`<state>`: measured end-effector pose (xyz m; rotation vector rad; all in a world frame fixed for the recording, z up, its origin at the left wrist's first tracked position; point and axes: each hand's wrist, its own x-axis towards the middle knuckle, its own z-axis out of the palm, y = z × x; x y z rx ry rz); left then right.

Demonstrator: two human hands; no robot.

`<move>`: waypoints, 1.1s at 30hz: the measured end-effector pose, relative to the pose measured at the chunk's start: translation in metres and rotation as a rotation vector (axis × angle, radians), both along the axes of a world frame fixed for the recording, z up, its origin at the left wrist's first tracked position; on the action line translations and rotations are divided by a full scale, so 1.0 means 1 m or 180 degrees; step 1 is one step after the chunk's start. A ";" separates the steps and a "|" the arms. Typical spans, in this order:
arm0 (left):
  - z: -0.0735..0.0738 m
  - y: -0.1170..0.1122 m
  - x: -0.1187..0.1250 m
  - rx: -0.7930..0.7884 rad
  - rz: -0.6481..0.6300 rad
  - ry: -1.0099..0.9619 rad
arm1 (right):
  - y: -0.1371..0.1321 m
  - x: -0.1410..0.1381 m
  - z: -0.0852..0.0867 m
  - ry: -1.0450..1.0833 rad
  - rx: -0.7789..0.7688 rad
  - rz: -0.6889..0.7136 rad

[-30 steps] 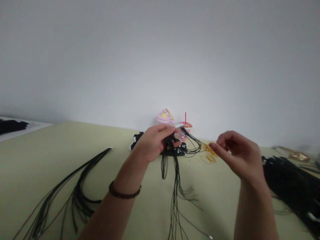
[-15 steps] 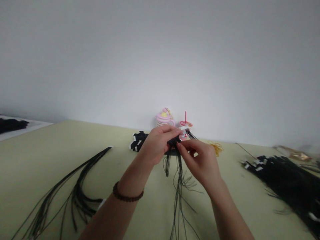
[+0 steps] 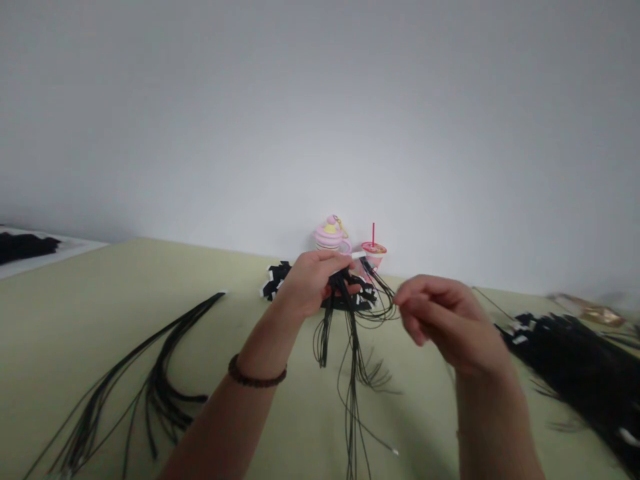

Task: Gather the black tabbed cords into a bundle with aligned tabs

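**Desk:** What have we got?

**Photographer:** Two bare forearms reach across a table, the left hand (image 3: 310,283) clamped on a bunch of thin black cords (image 3: 353,340), fingers wrapped over them, the strands hanging loose toward the viewer. A dark beaded bracelet (image 3: 257,371) circles that wrist.

**Desk:** And the other hand?

**Photographer:** The right hand (image 3: 445,320) stands apart from the left, fingers curled and drawn together, just beside the looped ends of the cords. (Whether it pinches a single strand, I cannot tell.)

**Desk:** Give me a count.

**Photographer:** Two hands, one bracelet, two pink charms. Behind the held cords sit a pink cupcake-shaped keychain charm (image 3: 330,235) and a drink-cup charm with a red straw (image 3: 373,252). Under the left hand lies a black stack with white tips (image 3: 277,280). A long sweep of black cords (image 3: 150,380) lies to the left, a heavy heap of black cords (image 3: 565,353) to the right.

**Desk:** The setting?

**Photographer:** A pale green table (image 3: 80,313) runs up to a plain white wall (image 3: 320,113). At far left, a dark bundle (image 3: 25,247) rests on a white sheet (image 3: 75,245); at far right, a blurred gold-coloured object (image 3: 585,315) lies on the table.
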<state>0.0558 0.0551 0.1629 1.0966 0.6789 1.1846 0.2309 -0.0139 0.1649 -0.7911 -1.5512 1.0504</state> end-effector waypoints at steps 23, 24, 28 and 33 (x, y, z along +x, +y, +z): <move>0.005 0.009 -0.014 -0.0061 0.0215 -0.0080 | 0.002 0.016 0.003 0.0403 0.1056 -0.2002; 0.004 0.009 -0.014 -0.0048 0.0221 -0.0087 | 0.004 0.005 -0.001 0.0103 0.1023 -0.2031; 0.002 0.010 -0.014 -0.0021 0.0197 -0.0046 | 0.010 -0.031 -0.014 -0.1130 0.1215 -0.2014; 0.004 0.008 -0.012 -0.0040 0.0147 0.0087 | 0.018 -0.043 -0.023 -0.1655 0.1234 -0.1593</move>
